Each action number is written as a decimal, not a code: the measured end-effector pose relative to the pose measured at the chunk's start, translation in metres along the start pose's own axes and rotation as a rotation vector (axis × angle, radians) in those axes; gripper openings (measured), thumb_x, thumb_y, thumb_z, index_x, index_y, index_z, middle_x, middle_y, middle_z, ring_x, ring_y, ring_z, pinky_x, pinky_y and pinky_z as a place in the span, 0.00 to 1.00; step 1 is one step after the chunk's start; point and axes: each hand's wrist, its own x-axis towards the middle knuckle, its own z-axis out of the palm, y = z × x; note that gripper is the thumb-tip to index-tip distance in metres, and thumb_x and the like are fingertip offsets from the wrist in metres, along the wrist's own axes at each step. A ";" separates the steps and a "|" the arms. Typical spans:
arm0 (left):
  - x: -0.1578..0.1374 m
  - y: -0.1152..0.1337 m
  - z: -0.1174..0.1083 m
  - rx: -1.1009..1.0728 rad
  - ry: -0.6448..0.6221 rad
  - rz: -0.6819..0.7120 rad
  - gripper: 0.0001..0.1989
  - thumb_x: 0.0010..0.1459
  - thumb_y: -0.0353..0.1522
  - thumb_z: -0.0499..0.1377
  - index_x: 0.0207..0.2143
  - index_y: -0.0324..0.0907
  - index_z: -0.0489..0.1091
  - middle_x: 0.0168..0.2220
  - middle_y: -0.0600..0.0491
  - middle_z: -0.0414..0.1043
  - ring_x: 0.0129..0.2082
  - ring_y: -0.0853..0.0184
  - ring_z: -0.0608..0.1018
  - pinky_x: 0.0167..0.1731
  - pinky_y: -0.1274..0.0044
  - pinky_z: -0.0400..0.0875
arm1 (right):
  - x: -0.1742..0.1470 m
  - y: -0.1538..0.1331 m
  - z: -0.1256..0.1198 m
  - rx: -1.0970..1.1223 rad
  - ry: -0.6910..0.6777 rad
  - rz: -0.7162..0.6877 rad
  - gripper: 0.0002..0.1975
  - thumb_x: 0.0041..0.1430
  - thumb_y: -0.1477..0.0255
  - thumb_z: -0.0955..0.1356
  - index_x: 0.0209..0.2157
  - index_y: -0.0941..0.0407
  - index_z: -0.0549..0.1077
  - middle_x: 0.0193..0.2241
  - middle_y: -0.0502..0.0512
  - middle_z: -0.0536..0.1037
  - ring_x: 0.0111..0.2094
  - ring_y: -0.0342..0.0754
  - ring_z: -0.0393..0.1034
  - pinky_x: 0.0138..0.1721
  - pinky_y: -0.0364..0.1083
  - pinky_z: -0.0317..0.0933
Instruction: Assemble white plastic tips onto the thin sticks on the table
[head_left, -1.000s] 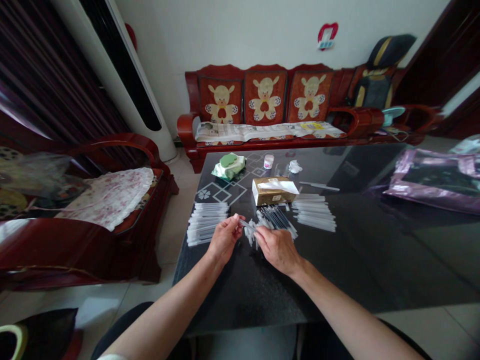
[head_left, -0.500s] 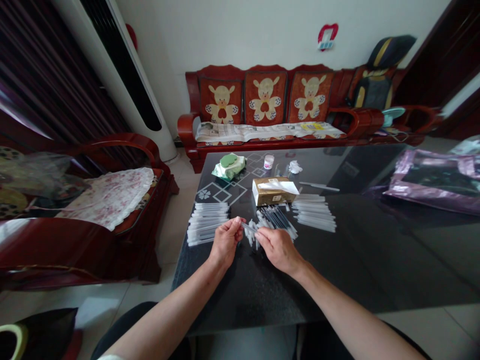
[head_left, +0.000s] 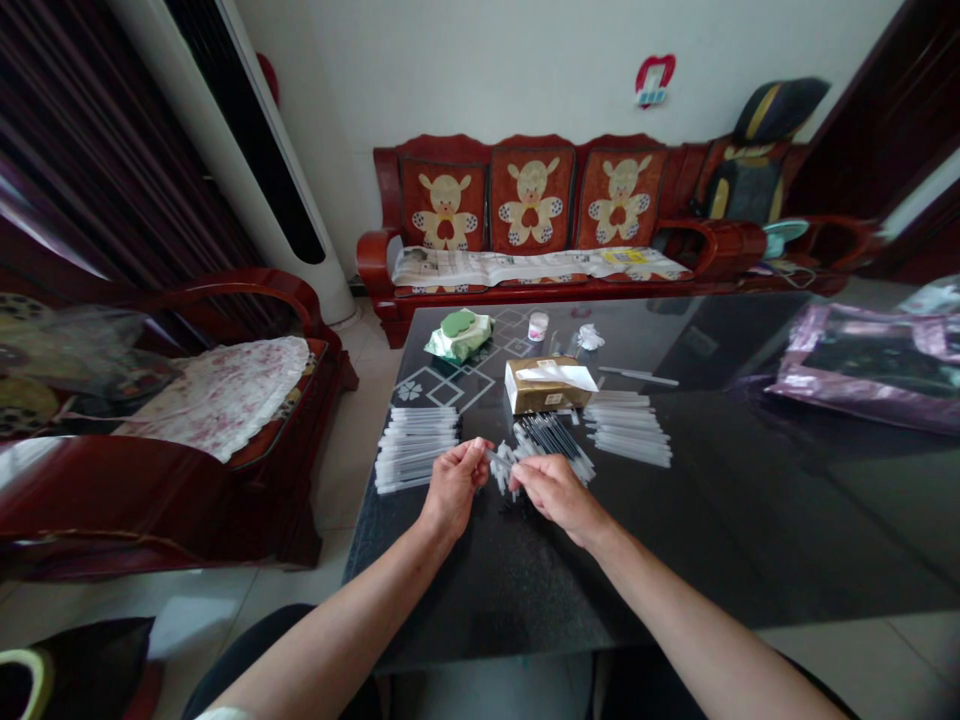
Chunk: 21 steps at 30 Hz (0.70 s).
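Observation:
My left hand (head_left: 454,483) and my right hand (head_left: 556,492) are both closed, fingertips pinched on the ends of a slim, pale pen (head_left: 498,459) held between them above the table. The fingers cover much of it. Small white pen caps (head_left: 502,478) lie in a loose pile just beneath. Dark pen refills (head_left: 559,440) lie in a bundle behind my right hand. A row of whitish pen barrels (head_left: 412,448) is to the left of my left hand, and another row of frosted barrels (head_left: 628,428) lies to the right of the refills.
A tissue box (head_left: 547,398) stands behind the refills. Farther back are a green wipes pack (head_left: 459,335), a small cup (head_left: 538,326) and a crumpled tissue (head_left: 590,337). A purple bag (head_left: 862,370) lies at the right of the dark table (head_left: 712,540).
Both hands stay nearly in place, still pinching the pen. My right hand's fingers have shifted slightly; the view has tilted a little.

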 end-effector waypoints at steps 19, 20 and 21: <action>0.052 0.083 -0.082 0.400 0.198 0.259 0.16 0.39 0.37 0.68 0.29 0.37 0.73 0.23 0.54 0.71 0.21 0.72 0.71 0.24 0.80 0.66 | 0.007 0.003 -0.021 -0.006 0.154 0.083 0.20 0.58 0.55 0.63 0.34 0.59 0.73 0.15 0.47 0.70 0.11 0.37 0.60 0.10 0.35 0.49; 0.056 0.085 -0.091 0.460 0.227 0.289 0.16 0.40 0.38 0.67 0.30 0.36 0.73 0.22 0.54 0.71 0.21 0.72 0.70 0.24 0.80 0.65 | 0.008 0.004 -0.021 -0.012 0.152 0.087 0.20 0.58 0.56 0.63 0.33 0.59 0.72 0.15 0.47 0.70 0.11 0.37 0.60 0.10 0.35 0.48; 0.059 0.087 -0.100 0.547 0.260 0.319 0.16 0.40 0.38 0.67 0.30 0.36 0.74 0.21 0.55 0.70 0.20 0.72 0.69 0.23 0.81 0.63 | 0.008 0.004 -0.021 -0.017 0.145 0.089 0.19 0.58 0.57 0.63 0.33 0.60 0.72 0.15 0.47 0.70 0.11 0.37 0.60 0.10 0.35 0.48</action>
